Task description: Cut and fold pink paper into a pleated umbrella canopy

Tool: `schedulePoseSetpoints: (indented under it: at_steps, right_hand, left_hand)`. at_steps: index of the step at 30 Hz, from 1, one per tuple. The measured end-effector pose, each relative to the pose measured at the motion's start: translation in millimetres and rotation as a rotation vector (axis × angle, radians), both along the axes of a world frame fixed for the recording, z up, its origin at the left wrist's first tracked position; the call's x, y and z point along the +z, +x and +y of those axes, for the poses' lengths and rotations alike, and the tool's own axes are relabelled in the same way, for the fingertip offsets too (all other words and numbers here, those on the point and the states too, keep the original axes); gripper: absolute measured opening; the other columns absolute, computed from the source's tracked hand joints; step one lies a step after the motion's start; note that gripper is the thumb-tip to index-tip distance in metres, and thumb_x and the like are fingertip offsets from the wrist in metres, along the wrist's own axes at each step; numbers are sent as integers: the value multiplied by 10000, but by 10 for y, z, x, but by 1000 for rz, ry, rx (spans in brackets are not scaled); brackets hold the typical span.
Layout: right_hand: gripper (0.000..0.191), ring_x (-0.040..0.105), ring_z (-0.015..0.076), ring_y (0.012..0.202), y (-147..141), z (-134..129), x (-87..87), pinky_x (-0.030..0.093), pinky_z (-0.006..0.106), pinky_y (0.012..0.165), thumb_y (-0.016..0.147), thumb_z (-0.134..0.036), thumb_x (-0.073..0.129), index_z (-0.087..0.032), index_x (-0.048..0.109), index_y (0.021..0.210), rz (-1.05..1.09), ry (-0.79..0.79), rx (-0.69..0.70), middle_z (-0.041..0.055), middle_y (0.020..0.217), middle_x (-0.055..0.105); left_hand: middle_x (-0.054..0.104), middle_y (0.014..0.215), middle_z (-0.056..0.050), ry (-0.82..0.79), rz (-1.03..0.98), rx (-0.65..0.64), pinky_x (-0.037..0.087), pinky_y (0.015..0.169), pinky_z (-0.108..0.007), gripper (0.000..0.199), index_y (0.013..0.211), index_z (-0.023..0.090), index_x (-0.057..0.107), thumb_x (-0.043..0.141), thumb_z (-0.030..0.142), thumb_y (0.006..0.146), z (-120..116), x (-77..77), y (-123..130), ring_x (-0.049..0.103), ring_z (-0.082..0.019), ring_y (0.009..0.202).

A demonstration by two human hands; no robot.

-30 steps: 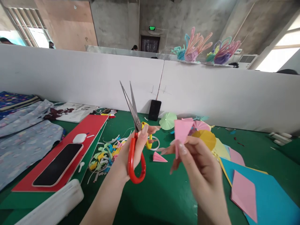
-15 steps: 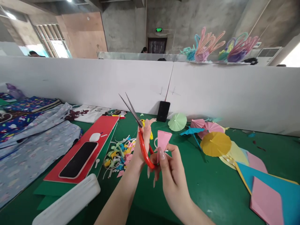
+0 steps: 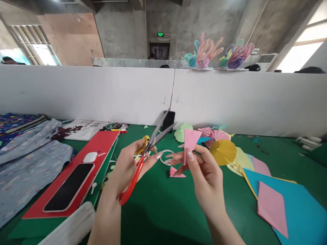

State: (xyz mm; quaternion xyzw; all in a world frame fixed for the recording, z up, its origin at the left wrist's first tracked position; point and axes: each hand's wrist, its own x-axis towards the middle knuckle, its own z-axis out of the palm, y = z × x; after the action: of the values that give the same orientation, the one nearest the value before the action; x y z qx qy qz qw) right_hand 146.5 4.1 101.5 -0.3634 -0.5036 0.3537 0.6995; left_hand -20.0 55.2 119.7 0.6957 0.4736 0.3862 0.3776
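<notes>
A green counter (image 3: 158,217) meets a white partition (image 3: 122,93). Two phones: one flat on a red board (image 3: 102,139), one upright (image 3: 169,123), partly hidden by red-handled scissors (image 3: 146,149), blades apart, in the left hand's (image 3: 127,163) grip. The right hand's (image 3: 206,173) grip pinches one flat, tapered pink wedge (image 3: 191,137) above the counter.

Light-rimmed phone (image 3: 68,187) and white earbud case (image 3: 90,157) on a red board (image 3: 106,141) (patterned cloth (image 3: 33,170) just beside).

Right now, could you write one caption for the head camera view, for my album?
Left hand holding red-handled metal scissors, right hand pinching a pink paper wedge above a green table.
</notes>
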Motion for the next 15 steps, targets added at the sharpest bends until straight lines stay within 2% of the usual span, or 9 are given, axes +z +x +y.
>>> schedulePoseSetpoints:
  at_steps: [3, 8, 11, 15]
  right_hand:
    - [111, 703, 149, 688, -3, -8, -7, 551, 206, 482, 958, -208, 453, -242, 550, 999, -4, 50, -7, 14, 821, 713]
    - [132, 674, 114, 639, 38, -28, -21, 540, 184, 478, 976, -189, 406, -272, 506, 1004, -55, 91, -9, -17, 779, 674]
    - [120, 644, 99, 589, 72, -37, -28, 536, 167, 479, 964, -175, 430, -256, 514, 935, -117, 105, -32, -33, 702, 660]
    - [106, 613, 80, 522, 89, -38, -31, 534, 155, 474, 925, -162, 496, -227, 576, 900, -194, 94, -121, -29, 693, 654]
  left_hand:
    - [578, 807, -3, -25, 128, -46, 431, 649, -258, 174, 942, 225, 580, 608, 308, 791, -62, 46, 20, 573, -186, 764]
    - [586, 788, 7, -20, 367, -118, 388, 551, -254, 123, 857, 241, 533, 574, 340, 796, -108, 20, 41, 540, -175, 648]
    - [592, 785, 7, 21, 431, -124, 380, 536, -253, 123, 841, 242, 526, 572, 341, 785, -143, 13, 46, 534, -176, 634]
    - [589, 757, 10, 33, 463, -84, 385, 532, -259, 135, 811, 244, 520, 565, 368, 781, -198, 32, 81, 527, -178, 618]
